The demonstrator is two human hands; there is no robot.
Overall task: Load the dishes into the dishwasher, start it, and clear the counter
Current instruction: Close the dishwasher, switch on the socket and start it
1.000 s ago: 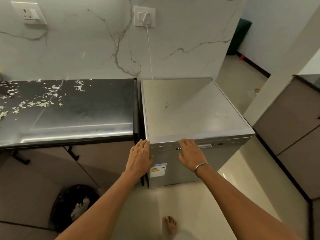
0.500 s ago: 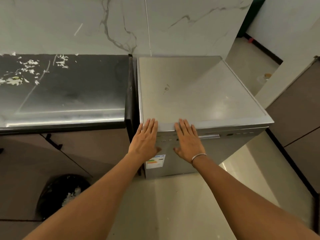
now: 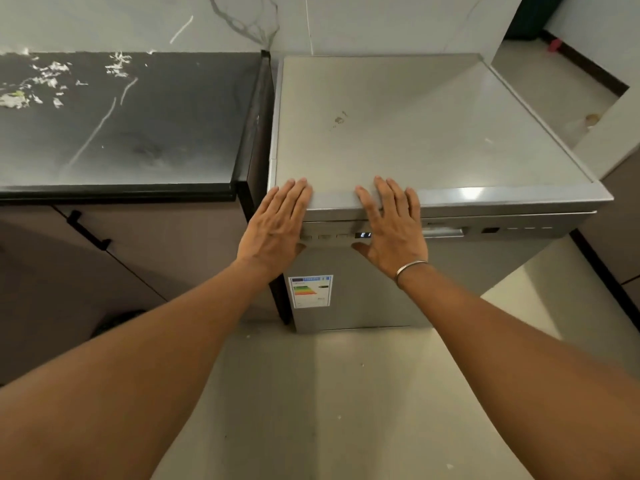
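Note:
A silver freestanding dishwasher (image 3: 415,126) stands right of the black counter (image 3: 131,126), its door closed. Its control strip shows a lit display (image 3: 363,234) and a handle recess (image 3: 445,232). My left hand (image 3: 273,226) lies flat with straight fingers against the door's top left corner. My right hand (image 3: 391,226), with a metal bangle on the wrist, presses flat on the front top edge, covering part of the control strip. No dishes are in view.
White food scraps (image 3: 48,81) are scattered at the counter's far left. Brown cabinet doors with a black handle (image 3: 88,230) sit under the counter. A dark bin (image 3: 117,322) shows low on the left. Pale tiled floor (image 3: 346,393) lies in front of me.
The view has dropped and closed in on the dishwasher. Both hands slid up from the door front so that their fingertips reach its top edge. The display now shows lit characters.

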